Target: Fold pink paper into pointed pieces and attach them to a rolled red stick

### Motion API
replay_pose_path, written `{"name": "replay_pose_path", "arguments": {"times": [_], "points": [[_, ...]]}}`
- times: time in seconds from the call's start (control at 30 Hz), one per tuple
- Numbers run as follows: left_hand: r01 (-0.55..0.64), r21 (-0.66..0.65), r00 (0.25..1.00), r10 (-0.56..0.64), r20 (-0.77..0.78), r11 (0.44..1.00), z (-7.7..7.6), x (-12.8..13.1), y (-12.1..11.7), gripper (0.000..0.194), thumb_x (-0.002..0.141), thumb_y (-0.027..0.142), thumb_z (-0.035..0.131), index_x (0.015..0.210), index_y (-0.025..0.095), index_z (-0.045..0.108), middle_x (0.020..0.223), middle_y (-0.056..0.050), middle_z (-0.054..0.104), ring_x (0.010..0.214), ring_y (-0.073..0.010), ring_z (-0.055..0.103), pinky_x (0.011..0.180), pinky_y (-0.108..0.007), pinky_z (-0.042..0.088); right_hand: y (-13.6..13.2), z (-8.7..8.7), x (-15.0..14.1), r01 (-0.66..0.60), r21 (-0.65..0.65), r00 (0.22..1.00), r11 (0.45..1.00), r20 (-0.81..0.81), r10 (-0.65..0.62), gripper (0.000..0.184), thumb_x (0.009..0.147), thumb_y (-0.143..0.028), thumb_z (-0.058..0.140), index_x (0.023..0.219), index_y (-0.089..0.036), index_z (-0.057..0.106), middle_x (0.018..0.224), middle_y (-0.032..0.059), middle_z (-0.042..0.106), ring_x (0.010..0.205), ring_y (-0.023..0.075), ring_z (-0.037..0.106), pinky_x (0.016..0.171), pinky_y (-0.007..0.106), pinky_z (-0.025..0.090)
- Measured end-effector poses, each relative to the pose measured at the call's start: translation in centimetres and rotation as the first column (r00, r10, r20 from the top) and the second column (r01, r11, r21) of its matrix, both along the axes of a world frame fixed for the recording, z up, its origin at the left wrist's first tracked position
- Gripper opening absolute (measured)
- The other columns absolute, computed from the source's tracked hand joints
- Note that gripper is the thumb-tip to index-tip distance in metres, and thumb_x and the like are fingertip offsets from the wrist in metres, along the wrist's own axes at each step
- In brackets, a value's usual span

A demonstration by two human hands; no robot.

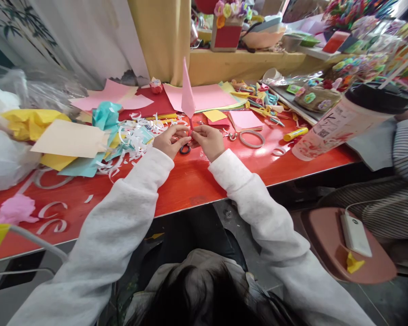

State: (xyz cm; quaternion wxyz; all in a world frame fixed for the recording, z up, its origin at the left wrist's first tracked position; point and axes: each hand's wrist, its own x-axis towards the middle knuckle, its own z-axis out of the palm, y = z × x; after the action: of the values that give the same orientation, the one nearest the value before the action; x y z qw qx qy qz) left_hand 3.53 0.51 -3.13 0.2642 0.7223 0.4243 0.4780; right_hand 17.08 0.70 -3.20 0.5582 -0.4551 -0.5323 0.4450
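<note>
A tall, pointed pink folded-paper piece (187, 97) stands upright over the red table, with a thin dark pink stem (191, 124) at its lower end. My left hand (172, 140) pinches near the stem's lower part. From the other side, my right hand (209, 140) is closed on the same stem, its fingertips meeting those of the left. What exactly lies between the fingertips is partly hidden. Just below them on the table is a black ring (185, 149), which looks like a scissors handle. White paper shreds (132, 136) lie beside my left hand.
Pink sheets (211, 96), pink squares (246, 120) and a tape ring (252, 139) lie beyond my hands. To the right are a yellow glue stick (295, 134) and a large lidded cup (343, 122). Crumpled paper and cards (70, 138) crowd the left. Another person's striped sleeve (407, 149) shows at right.
</note>
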Motion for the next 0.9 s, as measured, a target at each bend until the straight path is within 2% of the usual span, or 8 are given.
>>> {"name": "replay_pose_path", "arguments": {"times": [0.23, 0.37, 0.5, 0.6, 0.67, 0.77, 0.8, 0.9], "points": [[0.0, 0.035, 1.0, -0.001, 0.029, 0.999, -0.6, -0.2, 0.6, 0.033, 0.069, 0.021, 0.062, 0.103, 0.019, 0.059, 0.079, 0.001, 0.064, 0.078, -0.0116, 0.061, 0.067, -0.022, 0.046, 0.4, -0.7, 0.2, -0.129, 0.012, 0.992, 0.992, -0.005, 0.129, 0.012, 0.077, -0.014, 0.056, 0.088, -0.013, 0.058, 0.062, -0.0023, 0.063, 0.055, 0.0103, 0.064, 0.061, 0.028, 0.057], [0.063, 0.009, 0.995, -0.064, 0.082, 0.998, -0.8, -0.2, 0.8, 0.041, 0.067, 0.021, 0.063, 0.107, 0.017, 0.057, 0.081, 0.0, 0.063, 0.078, -0.0117, 0.059, 0.066, -0.022, 0.046, 0.8, -1.3, 0.3, -0.173, -0.013, 0.984, 0.985, 0.032, 0.174, 0.019, 0.077, -0.014, 0.054, 0.095, -0.013, 0.06, 0.064, -0.0011, 0.065, 0.057, 0.0109, 0.065, 0.063, 0.029, 0.057], [0.108, -0.037, 0.984, -0.101, 0.147, 0.993, -0.3, -0.2, 0.6, 0.031, 0.067, 0.025, 0.065, 0.096, 0.015, 0.063, 0.083, -0.001, 0.063, 0.078, -0.011, 0.058, 0.073, -0.023, 0.046, 0.7, -1.9, 0.1, -0.132, 0.046, 0.971, 0.99, 0.205, 0.12, 0.025, 0.079, -0.014, 0.049, 0.101, -0.014, 0.061, 0.071, 0.0011, 0.066, 0.061, 0.0122, 0.065, 0.065, 0.033, 0.057], [0.189, -0.118, 0.964, -0.161, 0.21, 0.975, -0.1, -0.1, 0.4, 0.028, 0.065, 0.023, 0.066, 0.092, 0.015, 0.063, 0.074, 0.001, 0.059, 0.066, -0.0082, 0.056, 0.065, -0.022, 0.046, 0.2, -2.1, 2.0, -0.023, 0.212, 0.921, 0.977, 0.385, -0.062, 0.026, 0.078, -0.016, 0.052, 0.102, -0.018, 0.061, 0.081, 0.0019, 0.066, 0.072, 0.0129, 0.064, 0.072, 0.033, 0.055], [0.254, -0.163, 0.949, -0.213, 0.233, 0.954, -0.2, 0.1, 0.3, 0.028, 0.064, 0.022, 0.067, 0.09, 0.015, 0.063, 0.069, 0.002, 0.056, 0.06, -0.0069, 0.054, 0.059, -0.021, 0.045, -0.3, -2.2, 5.1, 0.097, 0.341, 0.84, 0.935, 0.476, -0.261, 0.027, 0.077, -0.017, 0.054, 0.103, -0.018, 0.061, 0.088, 0.0045, 0.065, 0.077, 0.0136, 0.063, 0.076, 0.033, 0.053], [0.348, -0.195, 0.928, -0.308, 0.21, 0.917, -0.6, 0.7, 0.2, 0.023, 0.062, 0.023, 0.069, 0.081, 0.014, 0.061, 0.066, 0.002, 0.054, 0.059, -0.0074, 0.053, 0.057, -0.022, 0.045, -0.6, -2.4, 11.0, 0.304, 0.41, 0.553, 0.86, 0.659, -0.509, 0.021, 0.077, -0.024, 0.055, 0.094, -0.016, 0.063, 0.096, 0.0095, 0.062, 0.076, 0.0148, 0.06, 0.079, 0.036, 0.049], [0.374, -0.206, 0.921, -0.336, 0.197, 0.904, -0.7, 0.8, 0.1, 0.023, 0.061, 0.024, 0.069, 0.079, 0.014, 0.06, 0.067, 0.001, 0.054, 0.06, -0.0079, 0.053, 0.057, -0.023, 0.046, -0.5, -2.6, 12.8, 0.323, 0.385, 0.453, 0.865, 0.74, -0.498, 0.019, 0.075, -0.027, 0.058, 0.089, -0.016, 0.063, 0.096, 0.0105, 0.061, 0.08, 0.0157, 0.059, 0.082, 0.037, 0.047], [0.442, -0.251, 0.897, -0.416, 0.15, 0.861, -0.8, 1.2, -0.4, 0.024, 0.062, 0.026, 0.069, 0.079, 0.015, 0.058, 0.073, 0.0, 0.056, 0.063, -0.0091, 0.055, 0.06, -0.025, 0.047, 0.1, -3.1, 16.2, 0.331, 0.334, 0.392, 0.882, 0.802, -0.451, 0.012, 0.063, -0.02, 0.068, 0.071, -0.015, 0.061, 0.088, 0.0106, 0.06, 0.087, 0.0202, 0.055, 0.088, 0.043, 0.041]]}}
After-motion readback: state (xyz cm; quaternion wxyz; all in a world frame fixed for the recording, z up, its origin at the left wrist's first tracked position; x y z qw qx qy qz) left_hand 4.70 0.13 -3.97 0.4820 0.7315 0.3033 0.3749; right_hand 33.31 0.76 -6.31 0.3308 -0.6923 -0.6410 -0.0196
